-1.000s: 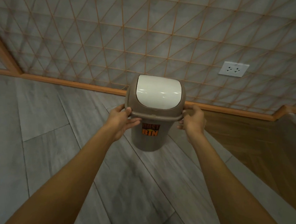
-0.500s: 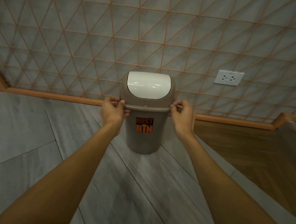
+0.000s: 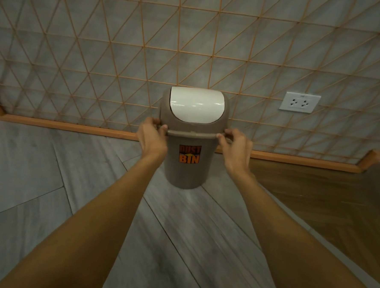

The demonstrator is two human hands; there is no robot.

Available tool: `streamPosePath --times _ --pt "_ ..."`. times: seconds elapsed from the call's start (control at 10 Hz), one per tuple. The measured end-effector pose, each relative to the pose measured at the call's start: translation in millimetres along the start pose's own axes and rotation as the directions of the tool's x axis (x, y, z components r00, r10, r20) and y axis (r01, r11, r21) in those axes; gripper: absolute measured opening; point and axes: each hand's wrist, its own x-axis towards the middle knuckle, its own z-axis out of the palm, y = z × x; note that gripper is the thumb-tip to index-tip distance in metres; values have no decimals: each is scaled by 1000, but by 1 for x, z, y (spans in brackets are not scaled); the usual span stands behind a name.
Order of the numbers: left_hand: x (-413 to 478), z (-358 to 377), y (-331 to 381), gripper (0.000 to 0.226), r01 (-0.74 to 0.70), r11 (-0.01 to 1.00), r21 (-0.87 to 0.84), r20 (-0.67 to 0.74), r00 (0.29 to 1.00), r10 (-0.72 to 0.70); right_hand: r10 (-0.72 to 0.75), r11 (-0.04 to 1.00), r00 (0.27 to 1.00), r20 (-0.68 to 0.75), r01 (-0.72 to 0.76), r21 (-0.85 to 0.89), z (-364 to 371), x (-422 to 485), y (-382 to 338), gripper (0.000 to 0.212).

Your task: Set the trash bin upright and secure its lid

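While bin [image 3: 186, 166] stands upright w/ lid [image 3: 193, 113] on, both hands, left [image 3: 151, 137] & right [image 3: 235, 146], pinch its rim.

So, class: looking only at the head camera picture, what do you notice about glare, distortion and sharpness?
Head view: bright glare streaks cross the white flap of the trash bin; the wide lens bows the wall grid and the skirting board; the light is dim and warm; the floor looks slightly soft, while the label stays readable.
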Motion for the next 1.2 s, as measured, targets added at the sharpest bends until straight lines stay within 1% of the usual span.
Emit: streamPosePath --times 0.1,0.2,0.3,0.4,0.5,0.6,0.7,0.8,0.9,1.0,1.1,1.2 --pt "5 6 -6 20 -216 934 283 12 975 221 -47 996 998 29 49 -76 6 11 3 25" --pt "16 12 -9 18 -256 898 359 57 966 253 -35 991 997 75 44 -122 13 23 2 18" --pt "24 14 -12 20 -321 848 423 167 947 275 -102 952 987 123 132 -275 18 29 -1 22" --pt "31 12 -11 28 -328 799 505 241 942 234 -129 915 976 174 185 -358 21 29 -4 25" --pt "36 10 -8 43 -313 758 572 308 939 156 -130 891 971 203 205 -406 23 28 -2 23" --pt "37 6 -5 64 -309 731 609 384 921 70 -109 871 966 234 206 -446 22 27 -3 30" --pt "37 0 -2 75 -302 744 596 451 893 1 -70 860 954 291 205 -466 20 24 -5 46" --pt "37 -4 -1 82 -310 736 602 493 869 -38 -21 862 947 320 180 -474 17 23 -8 50" --pt "34 -8 0 87 -335 712 617 537 841 -69 29 881 942 333 133 -453 14 24 -9 48" --pt "26 -14 1 92 -350 708 613 551 832 -66 73 901 939 337 83 -425 6 20 -14 63" --pt "13 -26 13 96 -400 668 627 535 845 4 81 876 931 355 104 -471 -10 17 -24 70" --pt "5 -43 38 97 -461 599 654 524 848 80 97 831 930 355 121 -543 -38 17 -50 74"
